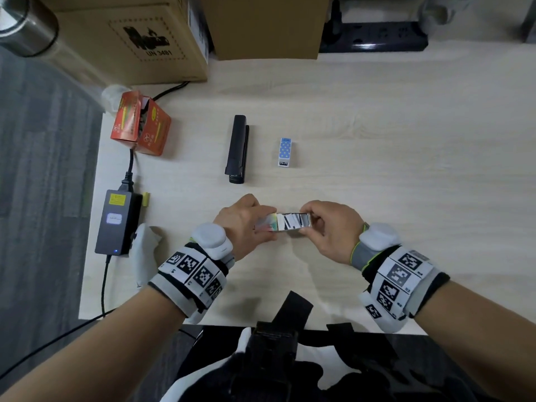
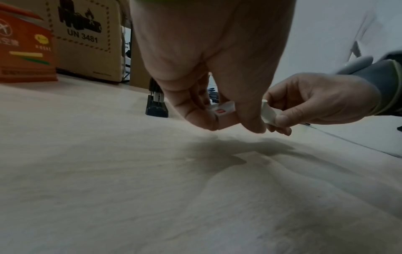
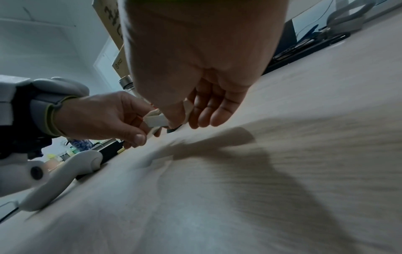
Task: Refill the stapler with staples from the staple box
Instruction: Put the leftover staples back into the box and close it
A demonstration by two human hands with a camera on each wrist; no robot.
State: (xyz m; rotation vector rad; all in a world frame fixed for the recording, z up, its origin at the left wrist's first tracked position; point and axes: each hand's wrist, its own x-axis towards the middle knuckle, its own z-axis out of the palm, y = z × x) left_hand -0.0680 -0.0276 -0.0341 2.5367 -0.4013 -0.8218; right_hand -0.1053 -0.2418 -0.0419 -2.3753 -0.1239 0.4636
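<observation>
Item one, staple box [image 1: 285,222]: one, small, held just above the near middle of the table, its long axis running left to right. I see its inner tray slid out toward the right, open side up, with dark and pale strips inside; I cannot count them.

My left hand [image 1: 243,220] pinches the printed sleeve end between thumb and curled fingers. My right hand [image 1: 332,226] pinches the tray end the same way. Both hands grip the box; neither rests on the table in the wrist views.

Item two, stapler [image 1: 237,149]: one, black, closed, lying flat beyond the hands, slightly left of centre. Its long axis runs near to far.

Item three, small blue dotted box [image 1: 284,152]: one, just right of the stapler and apart from it, long axis also near to far.

Item four, orange carton [image 1: 140,126]: one, flaps open, far left on the table.

Item five, black power adapter [image 1: 117,221]: one, at the left edge, cable trailing off toward the near side.

Item six, cardboard boxes: two at the far edge, one [image 1: 124,39] printed "UN 3481", one plain [image 1: 264,24].

Item seven, black power strip [image 1: 374,37]: one, far right.

Surface: pale wood-grain table [image 1: 391,140]. Grey floor [image 1: 43,169] shows on the left.
</observation>
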